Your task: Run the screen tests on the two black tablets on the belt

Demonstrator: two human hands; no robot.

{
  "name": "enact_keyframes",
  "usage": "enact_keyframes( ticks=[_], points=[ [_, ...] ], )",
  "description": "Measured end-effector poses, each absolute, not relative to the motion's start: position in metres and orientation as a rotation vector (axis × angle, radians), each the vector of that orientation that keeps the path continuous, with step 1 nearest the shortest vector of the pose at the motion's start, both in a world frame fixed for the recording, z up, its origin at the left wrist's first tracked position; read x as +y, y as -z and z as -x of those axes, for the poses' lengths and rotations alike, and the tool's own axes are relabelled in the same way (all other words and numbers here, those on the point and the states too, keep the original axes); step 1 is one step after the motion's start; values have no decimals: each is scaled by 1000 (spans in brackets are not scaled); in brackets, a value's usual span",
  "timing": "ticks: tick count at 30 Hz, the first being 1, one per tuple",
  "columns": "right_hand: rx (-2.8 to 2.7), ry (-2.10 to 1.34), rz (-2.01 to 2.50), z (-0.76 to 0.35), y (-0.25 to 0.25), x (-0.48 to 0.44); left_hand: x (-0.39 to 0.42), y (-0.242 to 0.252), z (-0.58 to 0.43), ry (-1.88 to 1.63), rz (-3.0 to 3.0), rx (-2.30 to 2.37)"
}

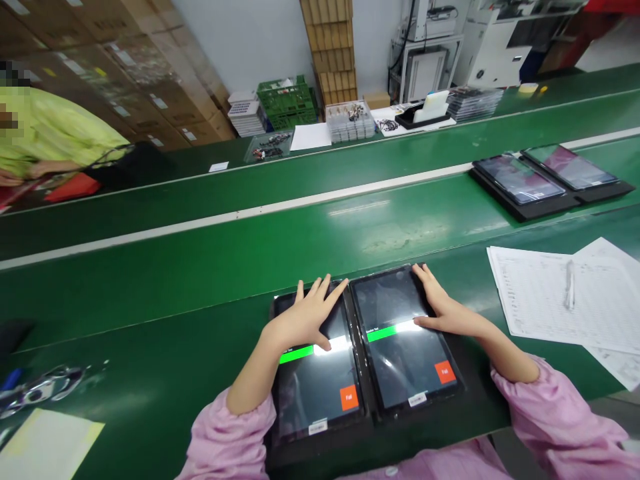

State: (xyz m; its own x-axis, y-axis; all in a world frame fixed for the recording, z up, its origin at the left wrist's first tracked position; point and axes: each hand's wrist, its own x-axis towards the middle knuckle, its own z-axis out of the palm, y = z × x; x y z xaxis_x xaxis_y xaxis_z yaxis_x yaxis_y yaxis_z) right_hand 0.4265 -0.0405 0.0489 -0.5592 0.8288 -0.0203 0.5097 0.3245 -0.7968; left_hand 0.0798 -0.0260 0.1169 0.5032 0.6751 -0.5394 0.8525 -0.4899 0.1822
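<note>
Your left hand (300,320), spread wide, lies over the left tablet (320,397) and your right hand (447,313), loosely splayed, touches the right tablet (400,373), neither gripping, with both black-held screens' speaker tests seemingly begun, results left to settle.

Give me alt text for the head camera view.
A person's left hand spreads over one tablet, the right hand over a second tablet, each showing a green bar and orange-red Fail box. Two more tablets and papers with a pen lie farther right.
</note>
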Motion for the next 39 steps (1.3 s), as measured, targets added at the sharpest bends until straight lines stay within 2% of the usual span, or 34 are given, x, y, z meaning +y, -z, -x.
enact_keyframes(
  ticks=[4,10,15,25,39],
  points=[
    [-2048,-1114,1272,-432,-46,-34,-24,-115,-73,459,-2327,1188],
    [-2021,-628,1702,-441,-43,-31,-20,-109,-71,419,-2299,1194],
    [-2070,-560,1782,-436,-51,-34,-18,-111,-78,404,-2280,1186],
    [-2022,-588,1703,-439,-44,-34,-13,-118,-81,363,-2270,1130],
    [-1882,-873,1689,-446,-37,-24,-10,-110,-75,262,-2270,1165]
  ],
)
